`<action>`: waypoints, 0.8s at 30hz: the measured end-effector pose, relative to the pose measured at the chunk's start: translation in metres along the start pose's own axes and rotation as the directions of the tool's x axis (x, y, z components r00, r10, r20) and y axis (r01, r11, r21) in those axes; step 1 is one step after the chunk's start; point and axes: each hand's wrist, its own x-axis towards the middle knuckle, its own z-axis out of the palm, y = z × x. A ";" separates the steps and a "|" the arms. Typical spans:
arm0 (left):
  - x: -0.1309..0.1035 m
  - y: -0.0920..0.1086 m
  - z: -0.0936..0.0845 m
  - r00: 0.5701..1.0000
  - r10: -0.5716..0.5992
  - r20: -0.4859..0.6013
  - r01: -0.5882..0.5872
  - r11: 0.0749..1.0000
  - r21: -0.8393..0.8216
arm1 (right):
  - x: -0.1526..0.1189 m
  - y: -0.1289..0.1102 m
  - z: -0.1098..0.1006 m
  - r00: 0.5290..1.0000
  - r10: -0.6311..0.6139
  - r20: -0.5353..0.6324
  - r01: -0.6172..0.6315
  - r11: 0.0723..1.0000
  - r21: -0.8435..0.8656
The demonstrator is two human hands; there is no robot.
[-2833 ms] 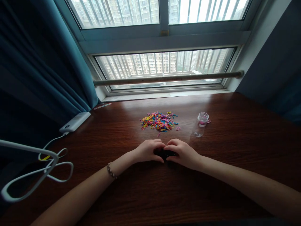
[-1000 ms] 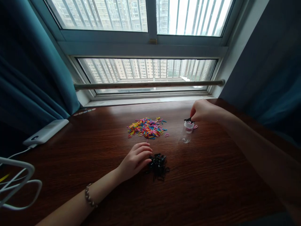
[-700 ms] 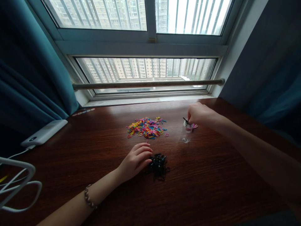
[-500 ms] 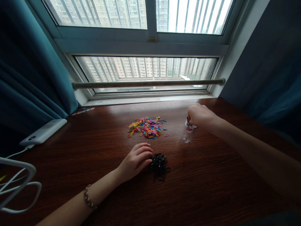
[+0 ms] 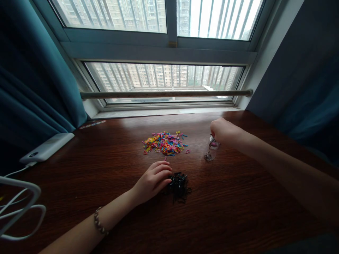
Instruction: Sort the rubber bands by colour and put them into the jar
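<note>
My left hand (image 5: 153,180) lies on the table with its fingers loosely stretched out, the tips touching the left edge of a pile of small black rubber bands (image 5: 179,187). Farther right, my right hand (image 5: 224,129) is pinched over the mouth of a small clear plastic jar (image 5: 215,152). Dark bits show just under its fingertips, which are mostly hidden behind the hand. The jar stands upright on the table, and some black bands are inside at its bottom. Beyond my left hand spreads a pile of colourful rubber bands (image 5: 165,144).
A white power bank (image 5: 49,148) with a cable (image 5: 25,208) rests on the wooden table (image 5: 111,151) at the left. One pink band (image 5: 188,151) lies beside the colourful pile. A window with a rail (image 5: 166,94) is behind, between blue curtains (image 5: 39,67).
Black bands have dropped from my right hand into the jar and now show at its bottom. My left hand has stayed in place by the black pile.
</note>
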 end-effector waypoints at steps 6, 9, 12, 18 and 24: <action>0.000 0.000 0.000 1.000 0.010 0.004 -0.010 1.000 -0.004 | 0.001 0.006 0.001 0.999 0.020 -0.036 -0.021 0.999 -0.032; -0.001 0.000 0.001 1.000 0.010 0.004 -0.010 1.000 -0.004 | 0.001 0.009 -0.001 0.999 0.024 -0.042 -0.024 1.000 0.011; 0.000 -0.001 0.001 1.000 0.013 -0.006 -0.013 1.000 -0.015 | -0.002 0.012 -0.006 0.997 0.026 -0.068 -0.022 0.998 0.057; -0.002 -0.002 0.002 0.996 -0.085 -0.007 0.084 0.991 -0.103 | -0.033 0.004 -0.001 0.945 -0.003 -0.327 0.105 0.949 0.296; -0.006 0.007 -0.002 0.919 -0.383 0.096 0.393 0.913 -0.111 | -0.068 -0.047 0.068 0.886 -0.371 -0.280 0.464 0.730 0.502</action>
